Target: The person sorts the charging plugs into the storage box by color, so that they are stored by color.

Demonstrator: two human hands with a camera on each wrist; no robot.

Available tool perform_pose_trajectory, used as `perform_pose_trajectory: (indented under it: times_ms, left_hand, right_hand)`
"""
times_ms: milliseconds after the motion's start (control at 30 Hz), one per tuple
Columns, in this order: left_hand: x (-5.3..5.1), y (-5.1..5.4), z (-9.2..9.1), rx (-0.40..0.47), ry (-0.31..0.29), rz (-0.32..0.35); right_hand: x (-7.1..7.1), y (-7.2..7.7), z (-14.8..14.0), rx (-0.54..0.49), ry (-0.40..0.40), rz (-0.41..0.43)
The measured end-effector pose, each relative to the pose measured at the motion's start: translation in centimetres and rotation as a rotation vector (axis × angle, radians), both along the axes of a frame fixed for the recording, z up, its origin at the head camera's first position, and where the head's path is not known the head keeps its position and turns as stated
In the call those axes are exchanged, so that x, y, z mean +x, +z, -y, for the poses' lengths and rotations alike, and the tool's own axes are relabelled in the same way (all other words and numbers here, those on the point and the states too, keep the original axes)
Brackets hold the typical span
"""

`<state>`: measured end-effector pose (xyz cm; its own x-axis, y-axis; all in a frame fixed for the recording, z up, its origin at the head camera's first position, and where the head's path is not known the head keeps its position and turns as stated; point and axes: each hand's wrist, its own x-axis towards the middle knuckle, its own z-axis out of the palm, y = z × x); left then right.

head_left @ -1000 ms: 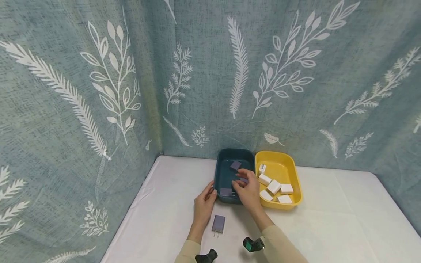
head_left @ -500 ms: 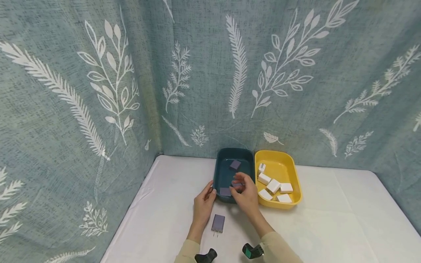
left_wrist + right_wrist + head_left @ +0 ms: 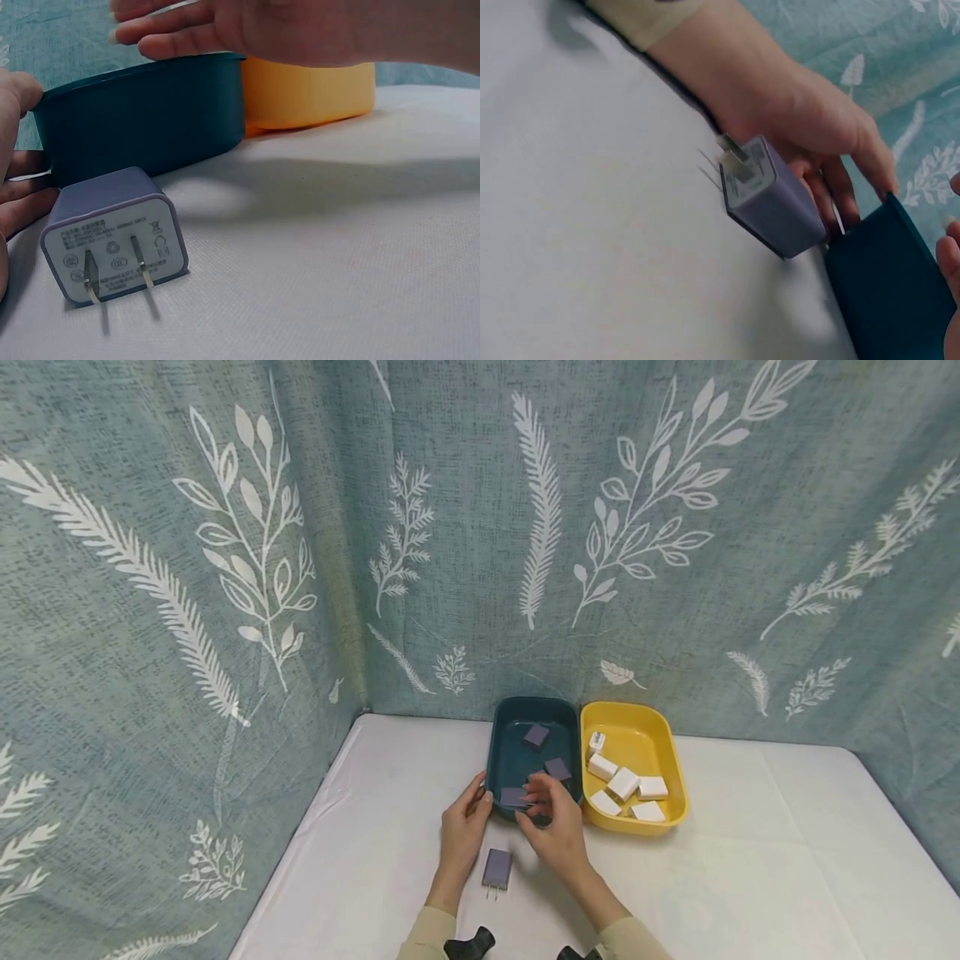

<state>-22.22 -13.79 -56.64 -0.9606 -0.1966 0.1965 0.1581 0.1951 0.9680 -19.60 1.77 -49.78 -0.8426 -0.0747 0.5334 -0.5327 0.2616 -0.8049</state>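
Observation:
A purple plug charger (image 3: 497,869) lies on the white tabletop before the teal bin (image 3: 498,739), its two prongs toward me. In the left wrist view the charger (image 3: 112,232) shows its printed prong face. My left hand (image 3: 463,831) touches the bin's near left corner, its thumb by the rim and fingers along the outer wall. My right hand (image 3: 558,831) hovers over the bin's near edge, fingers loosely bent and holding nothing. Inside the bin lie three purple chargers: one far back (image 3: 536,737), one at the right (image 3: 557,768), one near the front (image 3: 513,797), partly hidden.
A yellow bin (image 3: 677,777) stands against the teal bin's right side, with several white chargers (image 3: 623,784) in it. Behind both bins hangs a leaf-patterned blue-green curtain (image 3: 465,568). White cloth (image 3: 787,852) covers the table.
My right hand has drawn back toward me from the middle of the teal bin, uncovering the charger at its right. My left hand has stayed at the bin's corner.

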Motion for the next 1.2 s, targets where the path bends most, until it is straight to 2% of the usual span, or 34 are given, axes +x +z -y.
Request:
perform_pose_trajectory:
  times_ms: [167,233,300,367,467,567,800,967,1067,1200]
  left_hand:
    - [1.1,2.2,-0.1,-0.022,-0.015,-0.01]
    - [1.2,2.6,-0.2,-0.027,-0.013,-0.01]
    - [1.1,2.2,-0.2,-0.021,-0.005,-0.01]
    - [0.7,1.3,-0.1,-0.021,0.005,-0.011]
    - [0.0,-0.2,0.0,-0.019,0.01,-0.001]
    - [-0.4,-0.9,0.1,-0.009,-0.001,0.025]
    - [-0.4,-0.8,0.1,0.006,-0.005,0.028]
    - [-0.3,-0.8,0.2,0.007,-0.004,0.013]
    - [-0.2,-0.8,0.2,0.001,-0.005,0.005]
    - [-0.2,-0.6,0.2,0.003,-0.005,0.017]
  right_hand:
    - [0.8,-0.2,0.1,0.011,0.011,-0.048]
    - [1.1,-0.4,0.2,0.023,0.025,-0.078]
    - [1.4,-0.7,0.2,0.03,0.042,-0.095]
    - [1.6,-1.0,0.2,0.039,0.055,-0.091]
    - [2.0,-1.5,0.3,0.04,0.062,-0.038]
    - [2.4,-2.0,0.3,0.031,0.052,0.034]
    - [3.0,-3.0,0.0,0.032,0.047,0.104]
    - [2.8,-5.8,0.1,0.05,0.039,0.179]
    - [2.5,-7.0,-0.1,0.074,0.071,0.215]
    - [2.5,-7.4,-0.4,0.135,0.116,0.258]
